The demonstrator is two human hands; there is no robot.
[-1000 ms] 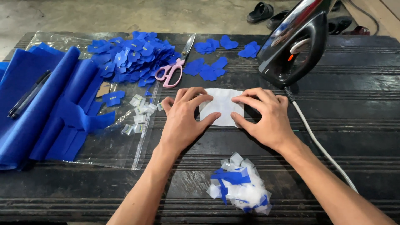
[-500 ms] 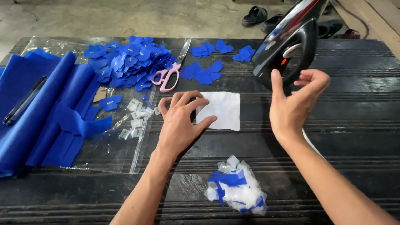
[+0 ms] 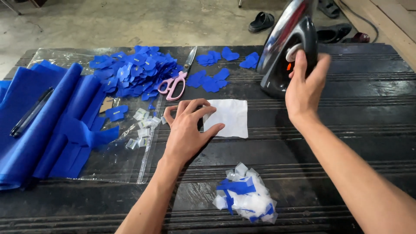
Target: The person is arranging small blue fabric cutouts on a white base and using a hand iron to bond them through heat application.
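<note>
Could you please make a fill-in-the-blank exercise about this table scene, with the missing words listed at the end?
1. The left hand rests flat on the edge of a white square cloth, which lies on the dark ______ table.
2. The right hand reaches for the handle of a black and silver ______ that stands upright.
3. The scissors near the pile of small blue fabric pieces have ______ handles.

Missing words: wooden; iron; pink
</note>
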